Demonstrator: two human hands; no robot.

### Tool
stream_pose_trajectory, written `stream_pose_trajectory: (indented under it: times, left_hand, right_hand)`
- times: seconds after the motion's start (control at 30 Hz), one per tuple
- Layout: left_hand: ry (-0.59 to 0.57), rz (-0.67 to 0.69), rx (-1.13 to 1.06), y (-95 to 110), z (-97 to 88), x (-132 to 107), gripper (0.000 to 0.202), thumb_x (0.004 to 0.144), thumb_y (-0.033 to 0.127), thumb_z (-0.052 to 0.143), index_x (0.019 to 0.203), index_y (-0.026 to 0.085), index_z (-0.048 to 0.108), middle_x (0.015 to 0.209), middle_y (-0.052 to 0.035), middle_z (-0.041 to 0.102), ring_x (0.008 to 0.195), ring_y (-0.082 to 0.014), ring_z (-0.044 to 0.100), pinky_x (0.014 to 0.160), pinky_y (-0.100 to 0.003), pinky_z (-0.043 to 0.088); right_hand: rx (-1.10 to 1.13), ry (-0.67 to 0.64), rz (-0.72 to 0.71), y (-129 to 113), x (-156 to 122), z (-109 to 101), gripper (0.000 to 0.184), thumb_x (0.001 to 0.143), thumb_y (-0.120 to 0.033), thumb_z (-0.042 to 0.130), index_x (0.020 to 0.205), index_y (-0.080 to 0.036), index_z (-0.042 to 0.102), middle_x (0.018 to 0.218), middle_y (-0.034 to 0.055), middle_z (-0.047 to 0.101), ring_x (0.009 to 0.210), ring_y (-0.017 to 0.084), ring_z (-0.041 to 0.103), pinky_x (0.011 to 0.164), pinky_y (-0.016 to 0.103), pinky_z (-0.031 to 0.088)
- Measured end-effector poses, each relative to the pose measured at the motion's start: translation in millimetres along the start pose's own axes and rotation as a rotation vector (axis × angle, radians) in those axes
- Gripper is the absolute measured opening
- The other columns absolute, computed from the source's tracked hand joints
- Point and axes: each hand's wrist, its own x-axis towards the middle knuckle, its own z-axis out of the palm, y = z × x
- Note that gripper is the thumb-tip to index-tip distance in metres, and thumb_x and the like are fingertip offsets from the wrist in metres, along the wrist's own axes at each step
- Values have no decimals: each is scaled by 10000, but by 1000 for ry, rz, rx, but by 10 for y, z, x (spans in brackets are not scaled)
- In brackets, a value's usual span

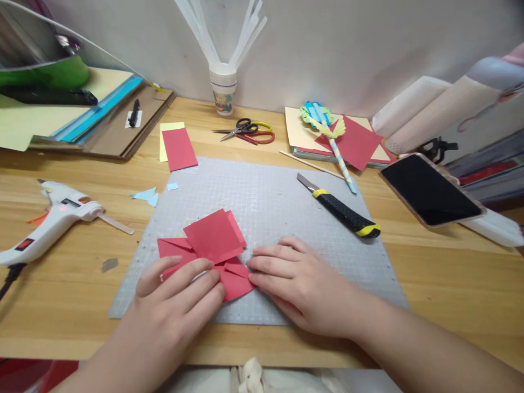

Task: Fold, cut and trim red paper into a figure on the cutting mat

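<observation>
Several pieces of folded red paper [215, 234] lie on the grey cutting mat [270, 196], a square one on top of the others. My left hand [180, 300] curls its fingers over the lower left part of the paper, with the thumb hidden beneath. At the lower right corner, my right hand [301, 284] has its fingers together and bent against the paper's edge; its thumb is also hidden. To the right of the paper, a black and yellow utility knife [344, 210] rests on the mat with its blade out.
A white hot glue gun [65, 215] lies at left, near blue paper scraps [146, 195]. Scissors [241, 128] and a cup of glue sticks [223, 90] are at the back. A paper flower [323, 120], a wooden stick [311, 165] and a phone [432, 188] are at right.
</observation>
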Motion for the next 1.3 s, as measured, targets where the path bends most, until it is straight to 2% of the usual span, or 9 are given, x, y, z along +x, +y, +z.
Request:
stream_pose_trajectory:
  times: [0.2,0.43,0.63,0.73,0.87,0.93,1.0,1.17,1.3]
  left_hand:
    - [-26,-155,-164,43,-15,137,169,929,254,521,867,263,677,918,33,716,963,-201,608,901,-383,323]
    - [-54,-293,-211,21,-31,340,204,900,290,527,721,251,617,736,39,653,804,-206,573,829,-405,285]
    - [-128,-196,-168,1,-12,382,122,888,190,524,786,225,581,918,-1,658,877,-221,524,796,-399,270]
    - [-190,-186,-208,-8,8,402,141,896,136,475,794,211,536,887,10,654,861,-199,528,778,-384,266]
    - [-221,-213,-237,-9,40,419,155,889,121,454,766,206,493,790,30,626,807,-183,532,743,-370,253]
    - [-221,-220,-241,-8,50,416,154,884,116,454,765,207,489,783,37,624,801,-179,538,748,-371,250]
    - [-225,-230,-245,-10,53,407,152,879,115,454,763,208,486,779,41,623,798,-177,545,755,-373,249]
    - [-226,-245,-261,-23,55,386,144,871,120,453,764,211,486,771,44,624,795,-177,558,758,-377,256]
    - [-229,-236,-256,-32,61,379,129,868,128,467,779,216,495,782,42,632,803,-183,567,757,-382,262]
  right_hand:
    - [23,-174,-49,36,-32,-121,384,948,-108,403,1283,-181,575,1328,44,622,1332,197,454,1007,424,345]
    - [60,-216,-48,61,-51,-163,462,903,-81,427,1340,-181,539,1365,45,589,1327,201,468,1035,440,368]
    - [76,-260,-53,91,-42,-173,491,899,-76,426,1378,-153,499,1385,87,570,1352,204,431,1058,441,341]
    - [69,-243,-63,107,-49,-162,456,903,-81,431,1346,-133,525,1377,91,578,1330,205,451,1067,431,313]
    - [17,-102,-101,67,-89,-194,341,872,-99,473,1171,-117,638,1223,87,681,1151,229,578,951,415,390]
    - [-19,-91,-99,-4,-118,-236,234,822,-120,497,938,-163,696,1089,74,731,849,207,644,740,381,445]
    - [-86,-147,-84,-98,-146,-273,158,771,-145,515,708,-207,646,999,42,750,549,153,541,547,349,393]
    - [-278,-249,-212,-261,-189,-267,153,777,-162,513,816,-246,634,1263,19,665,494,138,506,458,341,327]
    - [-312,-259,-133,-281,-191,-215,148,819,-217,485,805,-243,630,1347,2,609,492,131,511,465,345,314]
